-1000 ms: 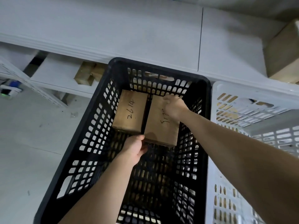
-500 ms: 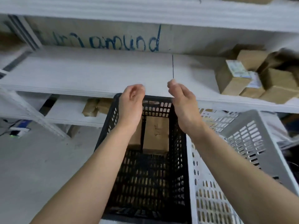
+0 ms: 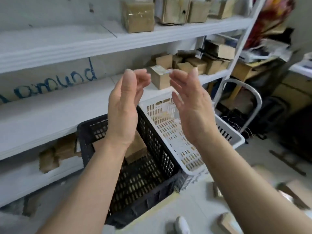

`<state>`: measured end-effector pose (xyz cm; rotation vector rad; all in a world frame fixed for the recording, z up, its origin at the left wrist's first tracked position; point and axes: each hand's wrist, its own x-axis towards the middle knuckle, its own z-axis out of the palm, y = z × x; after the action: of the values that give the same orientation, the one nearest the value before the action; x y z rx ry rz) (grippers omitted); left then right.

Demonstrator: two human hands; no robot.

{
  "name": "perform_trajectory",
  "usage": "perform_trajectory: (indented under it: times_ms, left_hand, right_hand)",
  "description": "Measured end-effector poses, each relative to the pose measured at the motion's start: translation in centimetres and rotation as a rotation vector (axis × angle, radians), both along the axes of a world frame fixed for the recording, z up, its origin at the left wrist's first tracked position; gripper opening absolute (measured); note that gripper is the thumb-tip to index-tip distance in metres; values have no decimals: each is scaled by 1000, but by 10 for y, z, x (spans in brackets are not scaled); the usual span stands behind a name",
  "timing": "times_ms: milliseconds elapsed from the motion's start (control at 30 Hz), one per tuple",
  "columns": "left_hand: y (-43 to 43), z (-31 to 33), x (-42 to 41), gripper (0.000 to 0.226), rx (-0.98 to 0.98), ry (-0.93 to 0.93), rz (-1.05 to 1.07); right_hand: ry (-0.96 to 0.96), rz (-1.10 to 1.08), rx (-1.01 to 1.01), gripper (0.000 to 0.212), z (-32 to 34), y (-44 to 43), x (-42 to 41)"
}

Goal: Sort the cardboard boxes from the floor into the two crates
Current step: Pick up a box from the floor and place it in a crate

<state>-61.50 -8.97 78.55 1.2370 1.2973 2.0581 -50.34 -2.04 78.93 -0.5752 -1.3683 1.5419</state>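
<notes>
Left hand (image 3: 124, 105) and right hand (image 3: 192, 105) raised, palms facing, fingers loosely spread, holding nothing; brown cardboard boxes (image 3: 135, 150) sit inside black perforated plastic crate (image 3: 152, 188); white perforated plastic crate (image 3: 170, 130) touching beside; more boxes (image 3: 227, 222) on floor.

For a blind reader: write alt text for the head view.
Two empty hands, left hand and right hand, are raised open above a black crate holding cardboard boxes, beside a white crate. White shelves with boxes stand behind.
</notes>
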Motion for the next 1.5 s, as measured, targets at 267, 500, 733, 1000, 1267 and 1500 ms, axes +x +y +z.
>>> perform_trajectory:
  times_ms: [267, 500, 733, 1000, 1267, 1500]
  left_hand:
    - [6, -1, 141, 59, -49, -18, -457]
    - [8, -26, 297, 44, -182, -18, -814]
    - [-12, -62, 437, 44, -290, -6, -1005]
    - [-20, -117, 534, 45, -500, -19, -1024]
    - [1, -185, 566, 40, -666, 28, -936]
    - [19, -287, 572, 38, -870, -92, -830]
  right_hand:
    - [-8, -441, -36, 40, 1, -36, 168]
    - [-54, -799, -103, 44, -27, -89, 328]
    - [-77, -1023, -235, 38, -64, -140, 467]
    - [-124, -1073, -371, 47, -118, -158, 568]
    - [-150, -1079, -523, 22, -187, -132, 598]
    - [-239, -994, -674, 25, -289, -114, 608]
